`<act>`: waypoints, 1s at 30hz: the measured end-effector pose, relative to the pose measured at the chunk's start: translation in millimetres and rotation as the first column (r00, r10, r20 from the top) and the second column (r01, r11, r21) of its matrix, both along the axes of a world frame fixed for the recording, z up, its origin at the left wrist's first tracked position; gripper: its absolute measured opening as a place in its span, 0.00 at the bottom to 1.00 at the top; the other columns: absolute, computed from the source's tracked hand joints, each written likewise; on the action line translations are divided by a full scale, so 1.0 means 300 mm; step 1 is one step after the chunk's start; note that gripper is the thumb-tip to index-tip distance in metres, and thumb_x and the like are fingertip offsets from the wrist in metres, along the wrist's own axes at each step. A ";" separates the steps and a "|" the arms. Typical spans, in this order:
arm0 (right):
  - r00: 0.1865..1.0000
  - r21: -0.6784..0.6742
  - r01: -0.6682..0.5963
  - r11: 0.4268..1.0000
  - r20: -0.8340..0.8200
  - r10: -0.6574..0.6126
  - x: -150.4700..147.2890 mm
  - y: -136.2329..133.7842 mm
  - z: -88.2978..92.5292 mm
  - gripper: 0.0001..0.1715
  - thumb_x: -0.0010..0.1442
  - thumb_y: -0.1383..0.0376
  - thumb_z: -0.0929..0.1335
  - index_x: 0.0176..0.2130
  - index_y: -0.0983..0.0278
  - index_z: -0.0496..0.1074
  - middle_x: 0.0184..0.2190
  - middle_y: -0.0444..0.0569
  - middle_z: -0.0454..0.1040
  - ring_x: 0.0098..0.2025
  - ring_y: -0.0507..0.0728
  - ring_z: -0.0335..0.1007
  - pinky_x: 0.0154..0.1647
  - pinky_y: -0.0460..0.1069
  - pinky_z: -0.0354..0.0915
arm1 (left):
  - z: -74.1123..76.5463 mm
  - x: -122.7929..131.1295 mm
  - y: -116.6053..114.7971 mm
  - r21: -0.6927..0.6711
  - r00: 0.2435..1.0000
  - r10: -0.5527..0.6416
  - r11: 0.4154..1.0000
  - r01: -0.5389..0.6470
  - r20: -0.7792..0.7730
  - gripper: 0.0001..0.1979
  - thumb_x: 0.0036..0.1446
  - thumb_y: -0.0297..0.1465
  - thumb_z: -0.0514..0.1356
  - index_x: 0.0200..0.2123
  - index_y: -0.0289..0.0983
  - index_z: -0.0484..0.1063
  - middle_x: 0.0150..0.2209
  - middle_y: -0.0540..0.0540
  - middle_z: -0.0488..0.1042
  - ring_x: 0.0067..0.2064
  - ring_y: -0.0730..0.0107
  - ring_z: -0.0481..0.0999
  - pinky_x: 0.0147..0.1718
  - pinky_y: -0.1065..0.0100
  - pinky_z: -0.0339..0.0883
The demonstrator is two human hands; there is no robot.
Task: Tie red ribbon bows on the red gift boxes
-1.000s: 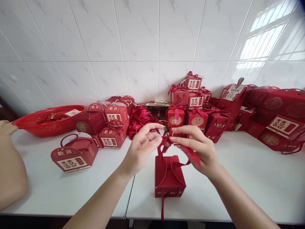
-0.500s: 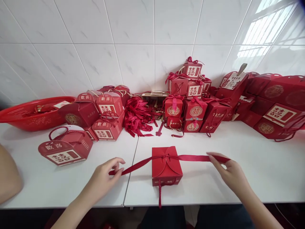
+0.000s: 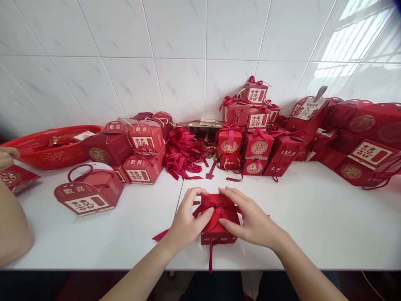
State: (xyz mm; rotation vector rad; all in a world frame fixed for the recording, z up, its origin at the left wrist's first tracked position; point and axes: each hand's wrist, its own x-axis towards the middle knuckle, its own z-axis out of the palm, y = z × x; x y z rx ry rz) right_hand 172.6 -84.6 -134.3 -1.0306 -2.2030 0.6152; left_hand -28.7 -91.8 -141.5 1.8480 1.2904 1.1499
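Observation:
A small red gift box (image 3: 216,239) stands in front of me with a dark red ribbon (image 3: 216,205) knotted across its lid. From its front hangs a twisted cord (image 3: 211,255). My left hand (image 3: 188,219) curves over the left side of the lid, thumb on the lid near the knot, fingers apart. Over the right side lies my right hand (image 3: 253,217), its thumb and fingers spread and touching the top. One ribbon tail (image 3: 160,235) rests loose on the table beyond my left wrist. Part of the ribbon is hidden under my fingers.
A carry box (image 3: 89,192) stands at left, before more boxes (image 3: 142,169). Loose ribbons (image 3: 181,154) lie at the back, stacked tied boxes (image 3: 230,140) beside them, larger boxes (image 3: 360,121) at right. Another person's hand (image 3: 8,156) is near a red plastic basket (image 3: 62,156).
Both hands have come inward from the stretched ribbon ends onto the lid, and the ribbon has gone slack. At far left, another person's hand and a red packet have come into view.

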 end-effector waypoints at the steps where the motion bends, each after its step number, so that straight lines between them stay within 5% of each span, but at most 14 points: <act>1: 1.000 -0.001 0.000 1.000 -0.009 0.000 -0.003 0.004 0.002 0.35 0.57 0.61 0.68 0.61 0.61 0.58 0.56 0.55 0.65 0.57 0.61 0.63 0.56 0.56 0.64 | -0.004 0.005 0.002 -0.005 1.000 0.001 1.000 -0.001 0.009 0.12 0.57 0.30 0.57 0.45 0.41 0.63 0.48 0.46 0.67 0.51 0.64 0.69 0.53 0.59 0.62; 4: 0.999 0.012 0.012 1.000 -0.037 -0.011 -0.003 0.010 0.004 0.33 0.57 0.63 0.68 0.60 0.62 0.60 0.54 0.55 0.66 0.54 0.59 0.65 0.55 0.54 0.65 | -0.015 0.012 0.003 0.008 0.999 0.016 1.000 -0.016 0.035 0.11 0.57 0.30 0.57 0.45 0.41 0.62 0.48 0.45 0.66 0.50 0.63 0.69 0.52 0.59 0.63; 7: 0.999 0.004 0.009 1.000 -0.037 -0.008 -0.002 -0.001 -0.012 0.29 0.60 0.61 0.66 0.60 0.61 0.60 0.58 0.55 0.62 0.62 0.61 0.57 0.61 0.56 0.59 | -0.028 0.018 -0.001 -0.017 0.996 0.050 0.999 -0.049 0.079 0.14 0.57 0.32 0.57 0.46 0.41 0.61 0.49 0.44 0.65 0.52 0.61 0.68 0.51 0.59 0.63; 11: 0.981 -0.080 0.127 0.989 -0.135 -0.137 -0.006 -0.023 -0.063 0.24 0.67 0.58 0.57 0.61 0.55 0.57 0.65 0.52 0.49 0.66 0.60 0.48 0.61 0.57 0.58 | -0.039 0.015 -0.003 -0.198 0.981 0.152 0.972 -0.126 0.118 0.19 0.54 0.37 0.60 0.47 0.42 0.58 0.50 0.43 0.63 0.52 0.60 0.66 0.47 0.60 0.64; 14: 0.914 -0.202 0.308 0.930 -0.209 -0.349 -0.003 -0.026 -0.093 0.26 0.64 0.53 0.60 0.59 0.57 0.56 0.60 0.56 0.56 0.51 0.59 0.67 0.45 0.54 0.69 | -0.028 -0.002 0.006 -0.342 0.987 0.121 0.936 -0.078 0.106 0.20 0.52 0.42 0.61 0.42 0.41 0.58 0.43 0.46 0.65 0.42 0.65 0.69 0.40 0.64 0.65; 16: 0.892 -0.290 0.356 0.888 -0.176 -0.416 0.004 -0.020 -0.100 0.25 0.61 0.49 0.62 0.53 0.59 0.58 0.47 0.54 0.67 0.32 0.54 0.68 0.33 0.51 0.68 | -0.013 -0.017 0.012 -0.366 0.997 0.053 0.930 -0.031 0.048 0.17 0.52 0.44 0.60 0.36 0.40 0.59 0.36 0.50 0.65 0.35 0.69 0.67 0.35 0.67 0.63; 20: 0.929 -0.369 0.296 0.881 -0.104 -0.355 0.027 -0.005 -0.093 0.21 0.59 0.46 0.62 0.37 0.60 0.60 0.20 0.38 0.59 0.22 0.52 0.56 0.24 0.47 0.57 | 0.019 -0.037 0.010 -0.353 0.992 -0.041 0.935 -0.003 -0.117 0.21 0.53 0.49 0.57 0.24 0.39 0.58 0.25 0.53 0.62 0.29 0.70 0.64 0.29 0.70 0.57; 25: 0.911 -0.274 0.294 0.916 -0.211 -0.356 0.068 -0.005 -0.063 0.18 0.60 0.51 0.64 0.30 0.60 0.55 0.20 0.37 0.54 0.23 0.51 0.51 0.24 0.46 0.53 | 0.017 -0.056 -0.008 -0.230 0.943 0.097 0.957 -0.177 -0.319 0.27 0.48 0.54 0.59 0.21 0.39 0.52 0.20 0.56 0.53 0.24 0.73 0.55 0.24 0.71 0.48; 30: 0.979 -0.114 0.157 0.981 -0.110 -0.169 0.117 -0.025 -0.032 0.20 0.62 0.62 0.61 0.20 0.62 0.54 0.23 0.44 0.60 0.25 0.52 0.57 0.25 0.47 0.58 | 0.017 -0.103 0.024 -0.352 0.993 0.016 0.934 -0.057 -0.120 0.25 0.59 0.50 0.47 0.20 0.39 0.51 0.20 0.55 0.48 0.24 0.73 0.51 0.25 0.70 0.48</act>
